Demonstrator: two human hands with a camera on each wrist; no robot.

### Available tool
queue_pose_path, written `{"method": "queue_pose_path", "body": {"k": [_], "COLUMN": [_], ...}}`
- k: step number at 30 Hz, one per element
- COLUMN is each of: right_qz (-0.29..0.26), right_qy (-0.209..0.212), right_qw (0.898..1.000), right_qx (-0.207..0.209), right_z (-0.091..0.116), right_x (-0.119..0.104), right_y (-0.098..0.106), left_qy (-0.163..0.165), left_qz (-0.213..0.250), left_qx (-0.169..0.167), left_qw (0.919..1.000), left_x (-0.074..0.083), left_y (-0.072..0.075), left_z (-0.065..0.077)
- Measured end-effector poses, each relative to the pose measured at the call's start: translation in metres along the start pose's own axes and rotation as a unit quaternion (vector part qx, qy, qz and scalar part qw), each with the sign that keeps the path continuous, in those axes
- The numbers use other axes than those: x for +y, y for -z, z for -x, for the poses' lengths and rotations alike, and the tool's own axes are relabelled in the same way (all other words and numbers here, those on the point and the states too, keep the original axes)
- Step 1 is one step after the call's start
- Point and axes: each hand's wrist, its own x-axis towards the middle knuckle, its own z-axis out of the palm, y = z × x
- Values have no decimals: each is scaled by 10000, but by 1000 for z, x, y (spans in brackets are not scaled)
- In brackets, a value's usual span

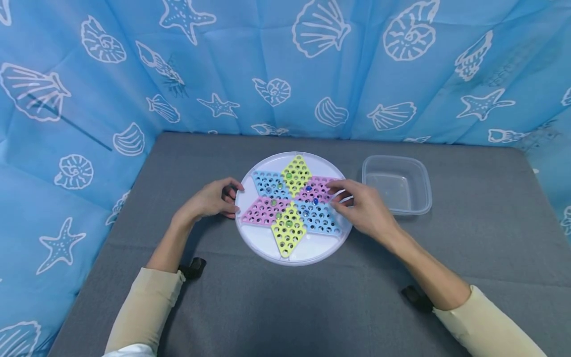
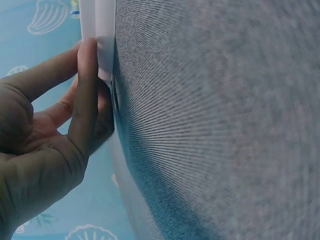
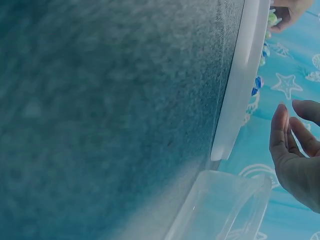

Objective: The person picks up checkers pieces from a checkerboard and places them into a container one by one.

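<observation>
A round white Chinese checkers board (image 1: 250, 238) lies on the table, its star of yellow, pink and blue points full of holes. Several glass marbles sit in it, among them a green marble (image 1: 289, 175) and a blue marble (image 1: 315, 201). My left hand (image 1: 214, 200) holds the board's left rim, with thumb and fingertips at the white edge (image 2: 104, 50) in the left wrist view. Over the right side of the board hovers my right hand (image 1: 368, 208). In the right wrist view its fingers (image 3: 279, 130) are loosely bent, thumb apart, and no marble shows between them.
A clear plastic container (image 1: 396, 186) stands right of the board, close behind my right hand. Grey cloth (image 1: 285, 307) covers the table. A blue curtain (image 1: 285, 64) with white shells and starfish hangs along the back and left edges.
</observation>
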Motion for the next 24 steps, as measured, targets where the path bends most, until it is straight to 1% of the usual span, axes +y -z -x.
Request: {"method": "queue_pose_path", "body": {"k": [3, 7, 11, 18, 24], "right_qz": [13, 36, 136, 268, 313], "right_qy": [-86, -235, -423, -744, -794], "right_qw": [9999, 9991, 9981, 9950, 9938], "right_qx": [-146, -337, -432, -604, -714], "right_z": [-3, -7, -10, -16, -20], "right_x": [-3, -3, 0, 1, 1], "right_y": [-3, -9, -14, -20, -22], "left_qy": [34, -12, -51, -374, -451], "left_qz": [79, -11, -51, -290, -285], "left_qx": [-19, 15, 16, 39, 45], "left_qw": [10000, 10000, 10000, 9989, 9986], "left_x": [1, 0, 0, -2, -4], "left_y": [0, 1, 1, 2, 2], "left_z": [1, 0, -1, -3, -3]}}
